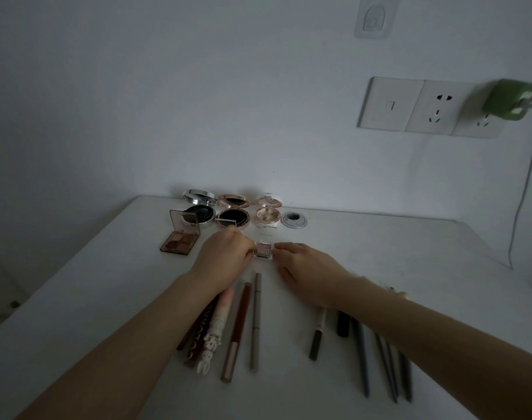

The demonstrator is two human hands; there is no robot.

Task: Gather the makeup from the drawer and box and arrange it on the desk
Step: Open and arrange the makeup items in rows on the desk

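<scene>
Small glitter case (262,252) is sitting on the surface (380,268) directly between the two grips, touching both. Left grip (225,253) is pinching its left edge with curled fingers. Right grip (301,268) is lying looser, fingers near straight, tips touching the right edge. Case is looking squarish, showing no clear long axis; neither grip is nearer. Beyond the grips, three open compacts (233,218) are standing in a row, lids raised, pans showing. An open palette (180,237) is lying beyond-left of the left grip. Behind the grips, under both forearms, pencils (255,322) are lying in rows, long axes running away from the person. Likely next: squaring the case in line below the compacts.
</scene>
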